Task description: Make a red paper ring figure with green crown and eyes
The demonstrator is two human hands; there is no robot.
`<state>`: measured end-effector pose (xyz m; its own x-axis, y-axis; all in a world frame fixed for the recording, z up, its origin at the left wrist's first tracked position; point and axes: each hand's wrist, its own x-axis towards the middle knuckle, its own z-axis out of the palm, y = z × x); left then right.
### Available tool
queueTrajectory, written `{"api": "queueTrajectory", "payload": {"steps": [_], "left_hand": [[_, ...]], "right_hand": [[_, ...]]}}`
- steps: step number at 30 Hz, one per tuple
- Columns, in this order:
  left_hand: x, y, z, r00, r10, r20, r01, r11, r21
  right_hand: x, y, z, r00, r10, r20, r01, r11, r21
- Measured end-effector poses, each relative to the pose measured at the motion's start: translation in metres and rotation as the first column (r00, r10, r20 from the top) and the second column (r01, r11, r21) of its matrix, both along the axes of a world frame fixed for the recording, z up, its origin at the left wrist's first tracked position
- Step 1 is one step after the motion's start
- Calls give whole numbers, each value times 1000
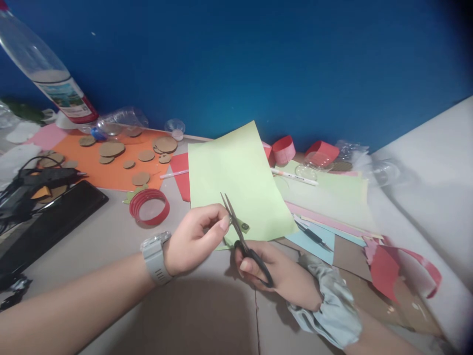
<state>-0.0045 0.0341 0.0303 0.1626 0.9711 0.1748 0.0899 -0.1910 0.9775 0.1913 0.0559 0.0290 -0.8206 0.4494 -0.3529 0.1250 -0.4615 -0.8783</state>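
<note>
Blue wall (236,64); right hand (264,266): one scissors (241,238) (one green sheet (229,172)).

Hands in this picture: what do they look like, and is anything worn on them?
Both are bare human hands, without gloves. Above the left hand is a watch with a pale grey slotted strap and a clear-looking case. Above the right hand is a puffy, gathered band of pale grey-green fabric, perhaps a scrunchie.

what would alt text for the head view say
The right hand holds slightly open black-handled scissors at a small dark piece pinched by the left hand, over a pale green sheet. To the left are cardboard discs on orange paper, a red ring and a big bottle.
</note>
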Motion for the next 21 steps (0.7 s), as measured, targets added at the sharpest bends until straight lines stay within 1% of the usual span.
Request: {"api": "queueTrajectory", "payload": {"steps": [4,10,14,15,17,19,21], "left_hand": [[0,0,-1,1000,4,-3,-4,1000,-4],[0,-1,0,1000,11,-9,-11,1000,0],[-1,-2,0,1000,11,-15,-11,1000,-8],[-1,-3,-1,1000,10,-17,-10,1000,-11],[-1,-4,0,1000,4,-22,-5,1000,-18],[0,-5,1,999,-14,-36,14,1000,-17],[1,-6,1,996,-59,-70,58,998,-9]], "right_hand": [[0,0,1,1000,-5,6,5,1000,-19],[1,2,-1,992,3,123,-1,1000,-11],[1,0,-2,991,-4,131,6,1000,-16],[0,-2,-1,992,-28,123,28,1000,0],[-2,-5,0,987,-133,96,126,989,75],[-5,-7,2,961,-268,67,255,953,162],[-6,-6,1,924,-381,43,359,899,250]]}}
